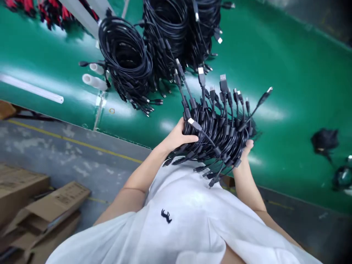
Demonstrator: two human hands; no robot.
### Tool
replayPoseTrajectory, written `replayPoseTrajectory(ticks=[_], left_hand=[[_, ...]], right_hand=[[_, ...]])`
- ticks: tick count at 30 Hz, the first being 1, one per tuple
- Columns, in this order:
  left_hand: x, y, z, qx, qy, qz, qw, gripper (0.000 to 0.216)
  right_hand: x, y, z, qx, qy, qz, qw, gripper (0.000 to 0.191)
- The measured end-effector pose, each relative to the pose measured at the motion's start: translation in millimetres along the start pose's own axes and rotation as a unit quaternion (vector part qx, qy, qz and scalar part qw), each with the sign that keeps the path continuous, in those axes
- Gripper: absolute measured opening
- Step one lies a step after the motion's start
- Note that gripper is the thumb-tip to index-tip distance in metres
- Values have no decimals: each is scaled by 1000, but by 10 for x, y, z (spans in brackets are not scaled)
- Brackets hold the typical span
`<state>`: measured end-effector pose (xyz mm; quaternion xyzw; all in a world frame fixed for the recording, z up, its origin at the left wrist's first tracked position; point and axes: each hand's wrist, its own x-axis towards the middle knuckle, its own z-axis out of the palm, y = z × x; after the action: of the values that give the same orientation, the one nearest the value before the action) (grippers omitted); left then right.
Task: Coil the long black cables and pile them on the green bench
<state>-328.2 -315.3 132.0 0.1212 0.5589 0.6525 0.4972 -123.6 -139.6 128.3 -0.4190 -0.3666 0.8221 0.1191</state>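
Between my two hands is a thick bundle of coiled black USB cables [217, 128], at the table's near edge. Its plugs stick out toward the far side and hang down toward my shirt. My left hand [181, 136] grips the bundle's left end, thumb lying over the coils. At the right end my right hand [246, 149] presses against the coils; most of its fingers are hidden behind the bundle. Beyond them stand more coiled black cables: one stack [125, 55] at the left, another [166, 33] in the middle and a third [205, 29] to its right.
The green table [288, 84] carries white tubes [95, 81], a white strip [31, 88], a rubber band [111, 110] and a black bunch [325, 141] at the right. Red-and-black items [55, 13] lie far left. Cardboard boxes [59, 201] stand on the floor.
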Motion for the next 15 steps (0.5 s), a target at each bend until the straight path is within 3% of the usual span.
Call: replayPoseTrajectory(ticks=[4, 8, 11, 15], left_hand=[[-55, -142, -53, 4, -78, -102, 992, 95], [-117, -241, -193, 24, -181, -219, 958, 108], [-177, -263, -320, 67, -258, -265, 927, 119], [-309, -337, -426, 135, -348, -307, 875, 111]], right_hand=[[-330, 433, 8, 69, 90, 3, 994, 67], [-782, 975, 80, 148, 155, -3, 977, 65], [-1154, 1506, 265, 195, 209, -33, 958, 66], [-1620, 2219, 616, 246, 299, -31, 921, 70]])
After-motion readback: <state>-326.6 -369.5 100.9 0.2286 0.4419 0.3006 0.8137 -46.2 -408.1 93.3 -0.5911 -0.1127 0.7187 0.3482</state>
